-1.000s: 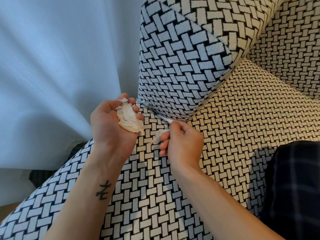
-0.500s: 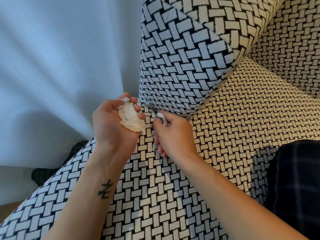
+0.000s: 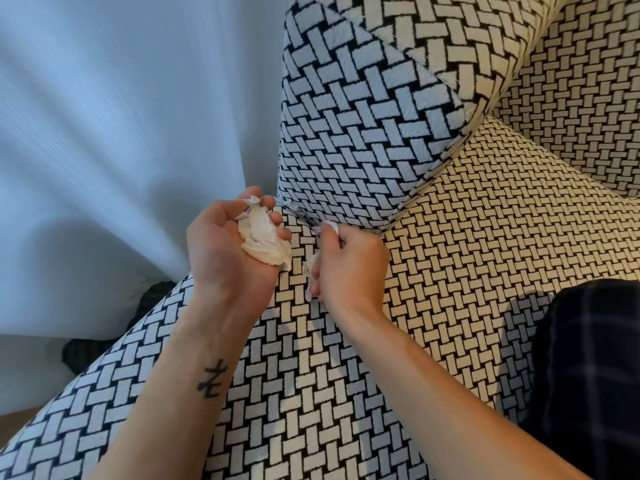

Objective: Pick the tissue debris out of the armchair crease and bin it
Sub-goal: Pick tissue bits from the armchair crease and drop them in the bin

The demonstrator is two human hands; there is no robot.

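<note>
My left hand [image 3: 225, 251] is palm up over the armchair seat [image 3: 467, 237], its fingers curled around a crumpled wad of white tissue [image 3: 261, 237]. Just to its right, my right hand [image 3: 349, 268] pinches small white tissue scraps [image 3: 329, 226] at the near end of the crease [image 3: 301, 213] between the seat and the upright cushion [image 3: 353, 133]. Another scrap hangs under its fingers. A few tiny bits still show in the crease beside my left fingertips.
The armchair is covered in black-and-white woven-pattern fabric. A pale curtain [image 3: 121, 133] hangs at the left, with a dark object [image 3: 86, 351] on the floor beneath it. My leg in dark plaid trousers [image 3: 595, 375] rests on the seat at the right. No bin is in view.
My right hand has slid left along the crease toward my left hand, picking up scraps as it went. My left hand has stayed put with its wad.
</note>
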